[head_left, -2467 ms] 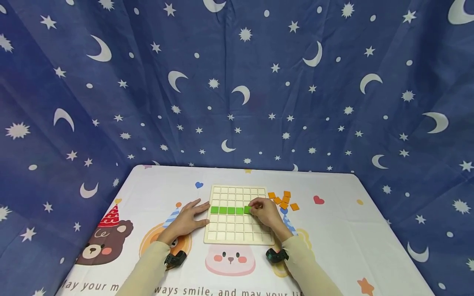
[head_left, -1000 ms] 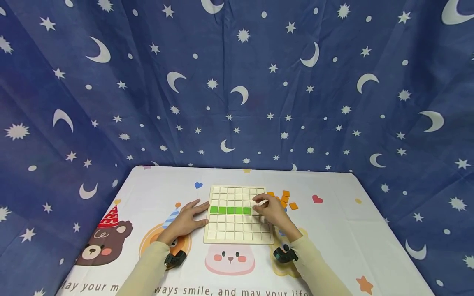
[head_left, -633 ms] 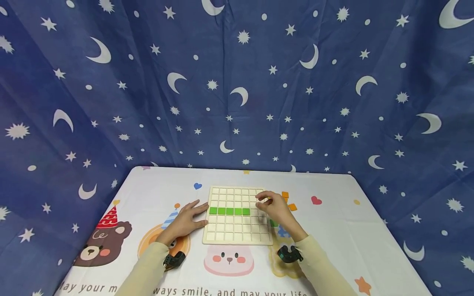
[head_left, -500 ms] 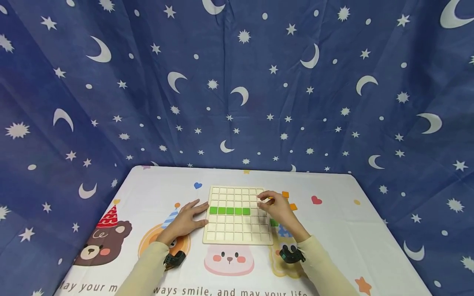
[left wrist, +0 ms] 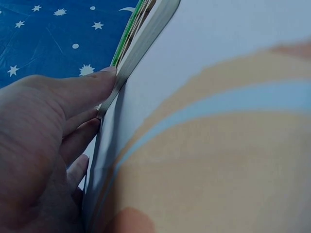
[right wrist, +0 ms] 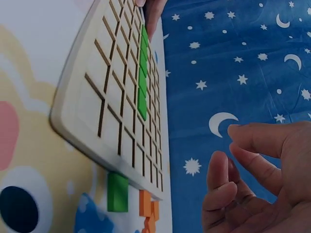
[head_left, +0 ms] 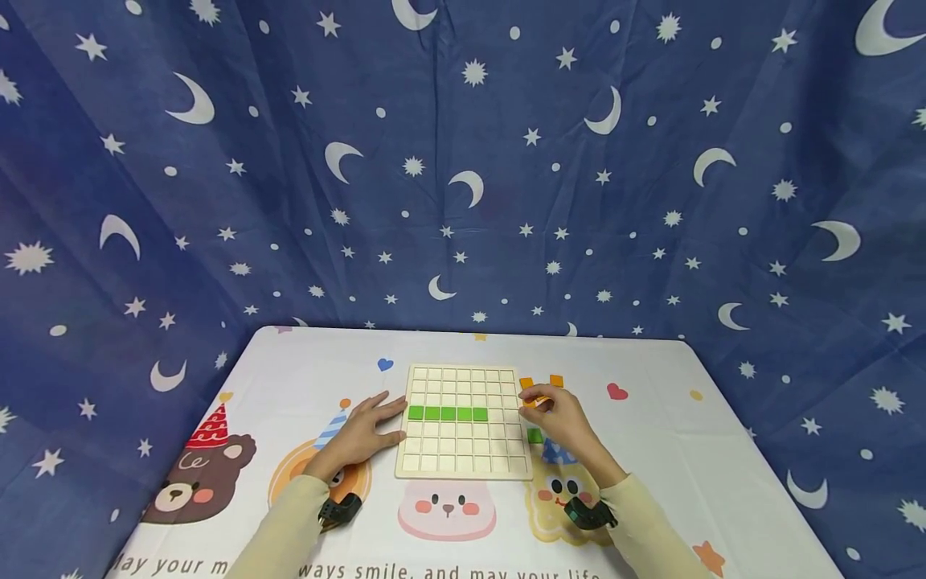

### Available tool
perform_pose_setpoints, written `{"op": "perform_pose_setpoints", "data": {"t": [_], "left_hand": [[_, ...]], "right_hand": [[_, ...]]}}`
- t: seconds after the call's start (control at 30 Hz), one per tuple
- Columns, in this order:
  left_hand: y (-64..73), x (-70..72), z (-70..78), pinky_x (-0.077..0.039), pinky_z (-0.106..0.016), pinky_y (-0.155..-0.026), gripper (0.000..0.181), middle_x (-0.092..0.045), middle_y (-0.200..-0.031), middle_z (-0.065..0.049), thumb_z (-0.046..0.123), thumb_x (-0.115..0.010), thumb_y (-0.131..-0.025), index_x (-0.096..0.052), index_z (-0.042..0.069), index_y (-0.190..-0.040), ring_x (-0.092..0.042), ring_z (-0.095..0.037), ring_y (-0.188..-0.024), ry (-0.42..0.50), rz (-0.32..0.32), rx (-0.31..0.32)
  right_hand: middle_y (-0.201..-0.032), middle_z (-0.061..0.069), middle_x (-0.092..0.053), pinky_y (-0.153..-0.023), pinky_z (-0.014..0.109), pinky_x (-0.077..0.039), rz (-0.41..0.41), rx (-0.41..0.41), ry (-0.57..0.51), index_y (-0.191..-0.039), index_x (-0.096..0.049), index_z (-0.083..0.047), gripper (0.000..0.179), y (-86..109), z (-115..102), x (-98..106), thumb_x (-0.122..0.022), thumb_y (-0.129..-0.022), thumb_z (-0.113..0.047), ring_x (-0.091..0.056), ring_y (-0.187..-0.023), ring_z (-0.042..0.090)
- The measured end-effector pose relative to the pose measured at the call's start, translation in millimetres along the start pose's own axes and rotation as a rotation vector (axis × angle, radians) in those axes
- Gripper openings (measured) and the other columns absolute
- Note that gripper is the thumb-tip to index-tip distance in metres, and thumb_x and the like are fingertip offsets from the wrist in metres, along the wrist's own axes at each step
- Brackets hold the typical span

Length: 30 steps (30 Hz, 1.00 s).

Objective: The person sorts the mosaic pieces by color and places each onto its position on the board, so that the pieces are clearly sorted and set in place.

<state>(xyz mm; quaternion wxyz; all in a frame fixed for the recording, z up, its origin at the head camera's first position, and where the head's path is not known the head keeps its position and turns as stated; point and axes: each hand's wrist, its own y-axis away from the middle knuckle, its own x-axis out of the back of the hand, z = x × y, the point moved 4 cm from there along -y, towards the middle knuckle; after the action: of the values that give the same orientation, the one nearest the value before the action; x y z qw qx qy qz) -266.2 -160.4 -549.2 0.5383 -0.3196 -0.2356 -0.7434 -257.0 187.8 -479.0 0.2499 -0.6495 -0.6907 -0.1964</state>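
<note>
Right hand (head_left: 560, 416): loosely bent, thumb and fingertip apart
Green tile (head_left: 534, 435): beside board (head_left: 465, 446), near this hand
Left hand (head_left: 362, 438): spread, touching board

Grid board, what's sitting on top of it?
Five green tiles sit in the middle row of the grid board, starting from its left side; no other tiles show there. Cell floors beneath them are covered.

In the head view the right hand (head_left: 559, 413) hides part of the orange tiles (head_left: 556, 380) at its twelve o'clock (count unclear). The printed lettering (head_left: 372, 572), at six o'clock, is broken by the left sleeve (head_left: 284, 524) and cut by the bottom edge. The left-wrist view crops the board (left wrist: 138, 46) at twelve o'clock; cloth print (left wrist: 233, 160) at four is blurred.
</note>
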Motion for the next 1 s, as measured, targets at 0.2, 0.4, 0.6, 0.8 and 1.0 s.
{"op": "perform_pose_setpoints", "data": {"t": [0.2, 0.4, 0.6, 0.8, 1.0], "left_hand": [[0.7, -0.2, -0.7, -0.02, -0.068, -0.115, 0.063, -0.033, -0.16, -0.011, 0.035, -0.073, -0.088, -0.051, 0.019, -0.145, -0.019, -0.044, -0.149, 0.001, -0.002, 0.004], [1.1, 0.0, -0.7, -0.02, -0.068, -0.115, 0.064, -0.034, -0.16, -0.009, 0.036, -0.073, -0.088, -0.05, 0.02, -0.145, -0.019, -0.043, -0.15, -0.002, -0.008, 0.008], [1.2, 1.2, 0.2, -0.02, -0.068, -0.115, 0.064, -0.034, -0.16, -0.009, 0.037, -0.072, -0.088, -0.05, 0.02, -0.146, -0.019, -0.043, -0.15, -0.007, -0.011, 0.006], [2.0, 2.7, 0.4, -0.02, -0.068, -0.115, 0.063, -0.035, -0.159, -0.009, 0.035, -0.073, -0.088, -0.051, 0.019, -0.145, -0.019, -0.043, -0.149, -0.01, -0.007, -0.002], [0.6, 0.8, 0.5, -0.02, -0.068, -0.115, 0.064, -0.041, -0.157, -0.004, 0.034, -0.073, -0.088, -0.05, 0.019, -0.146, -0.02, -0.042, -0.15, -0.02, -0.001, -0.021]], "right_hand": [[-0.106, 0.008, -0.07, -0.063, 0.023, -0.049, 0.016, -0.044, -0.01, -0.105, -0.072, -0.009, 0.021, 9.3, 10.7, 2.3, -0.077, -0.084, -0.01, -0.059, -0.076, 0.015], [-0.103, 0.007, -0.07, -0.061, 0.022, -0.049, 0.025, -0.083, 0.001, -0.104, -0.072, -0.009, 0.021, 18.0, 26.6, 3.6, -0.077, -0.084, -0.012, -0.059, -0.073, 0.013], [-0.101, 0.007, -0.07, -0.062, 0.021, -0.048, 0.035, -0.106, 0.039, -0.103, -0.072, -0.01, 0.02, 25.6, 43.9, 7.2, -0.077, -0.084, -0.011, -0.058, -0.072, 0.013], [-0.1, 0.008, -0.07, -0.061, 0.021, -0.048, 0.019, -0.128, 0.025, -0.103, -0.072, -0.008, 0.021, 28.6, 53.3, 7.7, -0.078, -0.083, -0.01, -0.059, -0.072, 0.012], [-0.099, 0.005, -0.07, -0.057, 0.021, -0.046, -0.012, -0.154, 0.031, -0.106, -0.073, -0.012, 0.026, 27.0, 61.9, 3.5, -0.079, -0.081, -0.01, -0.055, -0.07, 0.012]]}}
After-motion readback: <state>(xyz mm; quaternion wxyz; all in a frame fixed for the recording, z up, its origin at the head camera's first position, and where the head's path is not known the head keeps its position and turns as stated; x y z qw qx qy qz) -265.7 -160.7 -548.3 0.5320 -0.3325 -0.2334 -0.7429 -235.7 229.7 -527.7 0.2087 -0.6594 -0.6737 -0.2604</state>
